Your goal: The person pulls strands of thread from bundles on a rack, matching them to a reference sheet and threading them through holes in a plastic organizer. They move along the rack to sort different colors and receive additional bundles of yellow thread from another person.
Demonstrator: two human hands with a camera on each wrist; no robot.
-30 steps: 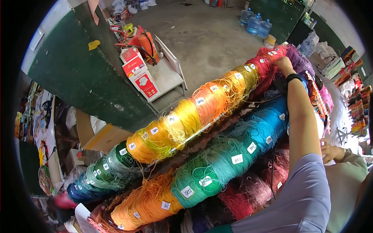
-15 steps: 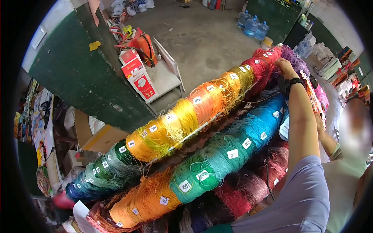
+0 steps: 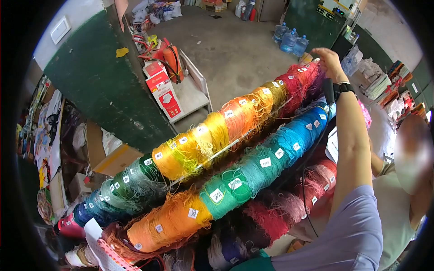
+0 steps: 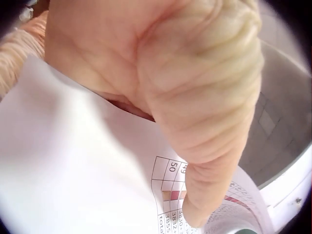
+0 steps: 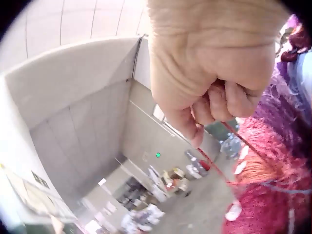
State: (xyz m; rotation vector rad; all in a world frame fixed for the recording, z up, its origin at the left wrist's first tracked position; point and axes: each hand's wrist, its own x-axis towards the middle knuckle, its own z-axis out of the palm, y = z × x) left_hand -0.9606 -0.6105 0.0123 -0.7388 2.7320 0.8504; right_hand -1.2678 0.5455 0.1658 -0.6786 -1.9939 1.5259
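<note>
At the far end of the upper row of yarn, my right hand (image 3: 329,63) is raised just above the red skeins (image 3: 296,81). In the right wrist view its curled fingers pinch a red thread (image 5: 212,165), which runs taut down to the red yarn. White number tags hang on the skeins. My left hand (image 4: 200,92) grips a white paper sheet (image 4: 63,146) with its thumb over a printed colour chart. The head view shows a white sheet (image 3: 92,229) with pink print at lower left, while the left hand is out of sight there.
A second row with blue (image 3: 289,137), teal and orange skeins runs parallel, with pink skeins below. Another person (image 3: 389,217) stands at the right. Beyond the rack are a white trolley (image 3: 192,92) bearing a fire extinguisher (image 3: 172,61), and water bottles (image 3: 289,40).
My right hand has lifted up from the red skeins, where it was at the yarn before. The head view has shifted slightly, and the other person's hand has dropped mostly behind my arm.
</note>
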